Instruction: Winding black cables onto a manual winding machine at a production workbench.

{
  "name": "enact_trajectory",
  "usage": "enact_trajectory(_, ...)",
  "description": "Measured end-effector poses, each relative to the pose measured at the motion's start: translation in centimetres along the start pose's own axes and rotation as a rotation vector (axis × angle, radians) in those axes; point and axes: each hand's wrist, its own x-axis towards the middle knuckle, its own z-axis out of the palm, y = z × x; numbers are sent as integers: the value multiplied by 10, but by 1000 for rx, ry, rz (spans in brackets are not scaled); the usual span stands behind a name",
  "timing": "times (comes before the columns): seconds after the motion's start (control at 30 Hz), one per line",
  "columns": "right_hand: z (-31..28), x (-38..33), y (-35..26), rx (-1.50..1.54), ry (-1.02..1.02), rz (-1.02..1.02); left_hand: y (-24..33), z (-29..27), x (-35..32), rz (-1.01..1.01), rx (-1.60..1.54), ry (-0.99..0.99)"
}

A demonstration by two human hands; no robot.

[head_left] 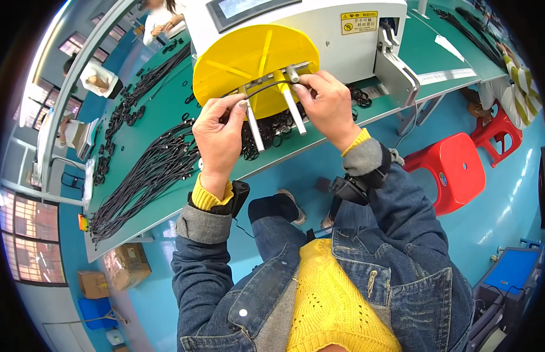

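A black cable (267,87) runs between my two hands, across the front of a yellow round disc (222,64) on a white machine (343,53). My left hand (218,138) pinches the cable at its left part, thumb and forefinger beside the left metal post (255,128). Near the right post (293,110), which has a yellow sleeve at its base, my right hand (330,110) pinches the cable's other part. A short metal stub (292,74) sits at the right end of the bar on the disc. The cable's ends are hidden by my fingers.
Bundled black cables (149,170) spread over the green table (166,205) at left, with more coils behind. A hinged metal bracket (397,70) stands at the machine's right. Red stools (454,170) are on the floor at right. Other people sit and stand at the far edges.
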Motion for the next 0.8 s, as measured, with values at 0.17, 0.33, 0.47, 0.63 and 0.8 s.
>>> enact_trajectory(0.17,6,4,3,23,21,64,-6,0,0,-93,-63,-10)
enact_trajectory(0.33,-17,-20,5,133,-22,213,-11,0,-3,-108,-92,16)
enact_trajectory(0.47,-43,-54,15,82,-185,241,-16,2,-9,-95,-99,54)
enact_trajectory(0.63,-59,-91,20,111,-343,419,-16,-1,-13,-70,-31,86)
enact_trajectory(0.8,-65,-107,17,153,-407,465,-6,-11,-11,158,197,124)
